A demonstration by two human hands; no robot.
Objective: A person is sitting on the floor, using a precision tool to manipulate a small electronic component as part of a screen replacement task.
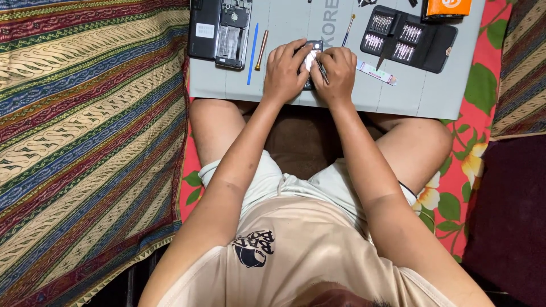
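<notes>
Two hands, two opened phones, one bit case, one blue stick.

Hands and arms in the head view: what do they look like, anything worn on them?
Both arms are bare from shoulder to wrist. The left hand and right hand wear no gloves, rings or watch that I can see. Short beige T-shirt sleeves end near the shoulders.

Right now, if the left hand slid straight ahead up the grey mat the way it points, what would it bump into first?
The left hand points up the grey mat. Past the small dark device it holds, the mat looks bare to the picture's edge; the brown stick tool lies beside that line, though depth is uncertain.
</notes>
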